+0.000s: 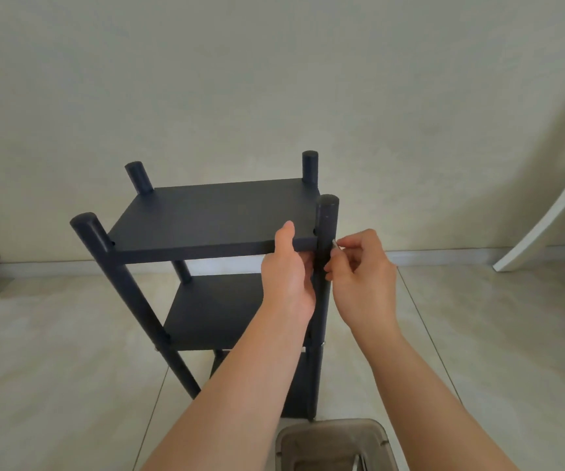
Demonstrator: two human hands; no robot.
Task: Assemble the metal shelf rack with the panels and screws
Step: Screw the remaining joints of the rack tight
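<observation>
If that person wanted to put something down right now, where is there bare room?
The top panel lies bare between its four posts, left of the left hand. Open floor spreads left of the rack. It is crowded at the near right post, where both hands meet; the right hand pinches a screw.

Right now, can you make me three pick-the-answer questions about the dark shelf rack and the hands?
1. Where is the small silver screw?
A. on the floor
B. at the near right round post of the dark metal shelf rack
C. on the top shelf

2. How many post tops stick up above the flat top shelf panel?
A. two
B. four
C. six

3. What is the left hand doing?
A. gripping the top panel's front edge
B. hanging free
C. holding a hammer

Answers: 1 B, the right hand pinches it against that post. 2 B, one shows at each corner. 3 A, its thumb lies on top with fingers underneath.
</observation>
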